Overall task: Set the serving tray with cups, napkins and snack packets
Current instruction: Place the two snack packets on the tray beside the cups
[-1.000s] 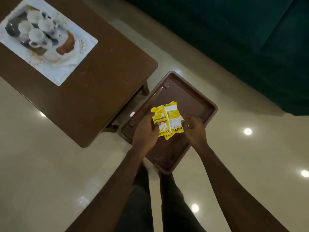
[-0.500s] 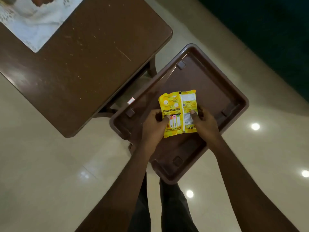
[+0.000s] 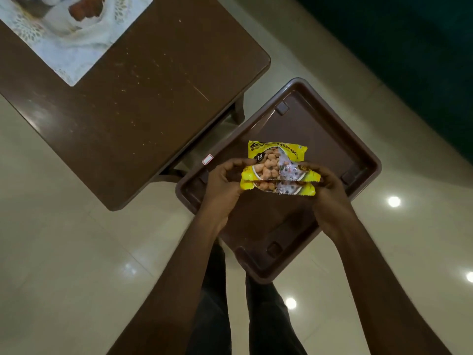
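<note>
Yellow snack packets [image 3: 277, 168], stacked and showing their printed fronts, are held above a brown plastic tray [image 3: 330, 139] that lies on the floor. My left hand [image 3: 222, 187] grips their left ends and my right hand [image 3: 330, 188] grips their right ends. The tray's inside is bare apart from small raised blocks near its corners. At the top left a white cloth [image 3: 74, 39] on the table carries white cups and a brown item, mostly cut off by the frame edge.
A dark brown wooden table [image 3: 143, 103] stands to the left, its corner close to the tray. The glossy cream floor [image 3: 76, 252] surrounds everything. A dark green sofa [image 3: 409, 47] fills the upper right. My legs [image 3: 243, 316] are below the tray.
The packets have been turned over from their backs to their printed fronts and spread into a stack held by both ends. The view has moved closer to the tray.
</note>
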